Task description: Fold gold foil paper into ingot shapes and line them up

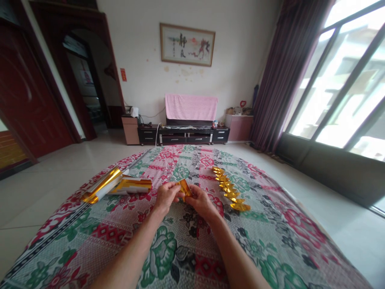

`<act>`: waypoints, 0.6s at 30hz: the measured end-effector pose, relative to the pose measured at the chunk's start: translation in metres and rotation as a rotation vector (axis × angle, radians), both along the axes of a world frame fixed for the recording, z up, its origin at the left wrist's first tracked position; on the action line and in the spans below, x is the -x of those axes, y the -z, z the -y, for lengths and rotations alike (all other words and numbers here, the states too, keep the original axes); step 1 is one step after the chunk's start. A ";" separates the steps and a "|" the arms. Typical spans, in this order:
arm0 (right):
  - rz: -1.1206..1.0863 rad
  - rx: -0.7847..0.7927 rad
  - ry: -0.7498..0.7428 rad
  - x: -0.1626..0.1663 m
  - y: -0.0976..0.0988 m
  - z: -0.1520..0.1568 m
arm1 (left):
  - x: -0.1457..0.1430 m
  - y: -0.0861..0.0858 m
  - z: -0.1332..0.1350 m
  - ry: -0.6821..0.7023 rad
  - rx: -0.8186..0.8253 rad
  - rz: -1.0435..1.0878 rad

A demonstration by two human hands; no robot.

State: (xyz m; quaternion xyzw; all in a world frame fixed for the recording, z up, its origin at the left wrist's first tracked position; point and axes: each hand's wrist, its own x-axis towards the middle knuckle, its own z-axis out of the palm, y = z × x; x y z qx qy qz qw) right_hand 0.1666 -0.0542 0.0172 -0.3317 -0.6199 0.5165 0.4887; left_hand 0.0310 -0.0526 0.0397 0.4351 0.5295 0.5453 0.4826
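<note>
Between my two hands is a small piece of gold foil paper, folded and held just above the patterned cloth. My left hand pinches its left edge with thumb and fingers. On the opposite side, my right hand grips the lower right edge. Off to the right lies a row of several folded gold paper ingots, nearest to my right hand. To the left, a curled stack of gold foil sheets and a rolled gold sheet with white backing rest together on the cloth.
A flowered red, green and grey cloth covers the wide surface before me. Beyond it stand a low black TV cabinet and a pink towel draped over a screen. A purple curtain hangs beside the window at right.
</note>
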 end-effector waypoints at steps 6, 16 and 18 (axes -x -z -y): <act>-0.007 0.023 0.013 0.001 -0.003 0.002 | 0.001 0.002 -0.001 0.008 -0.017 -0.026; -0.026 0.042 -0.010 0.003 -0.010 0.006 | 0.003 0.001 0.000 0.015 0.009 0.030; -0.024 0.041 -0.012 0.003 -0.011 0.006 | 0.004 0.001 -0.001 0.012 0.020 0.027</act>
